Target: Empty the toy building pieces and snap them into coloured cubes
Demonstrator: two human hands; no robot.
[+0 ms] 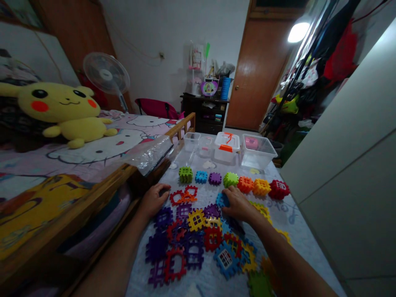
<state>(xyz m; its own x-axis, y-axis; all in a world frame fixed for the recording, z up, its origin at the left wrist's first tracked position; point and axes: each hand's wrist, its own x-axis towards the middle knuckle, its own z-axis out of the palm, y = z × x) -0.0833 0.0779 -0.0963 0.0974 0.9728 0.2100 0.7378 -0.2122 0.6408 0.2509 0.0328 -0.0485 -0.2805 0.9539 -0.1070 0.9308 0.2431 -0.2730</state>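
The tabletop [287,214], under a pale printed cloth, runs away from the viewer between a bed [93,165] and a pale wall. A loose heap of flat interlocking plastic tiles [198,239] covers its near half; every place below is told from that heap.

At the far end beyond the heap stand 4 clear plastic boxes [258,150], one of them with an orange latch. Between those boxes and the heap runs a row of 7 built cubes [230,179], green at the bed end and red at the wall end, lying crosswise to both forearms.

The left hand [153,200] rests at the heap's far corner on the bed side, fingers curled down onto the cloth; its grip is loose and holds nothing that shows. A red and orange tile pair [183,196] lies just beside it, toward the middle.

The right hand [236,204] lies on the heap's far edge on the wall side, palm down, its fingers pressed over a blue tile [221,199]. Whether that grip has clenched on the tile cannot be told. This hand is nearer the cube row, which sits just past its fingertips.
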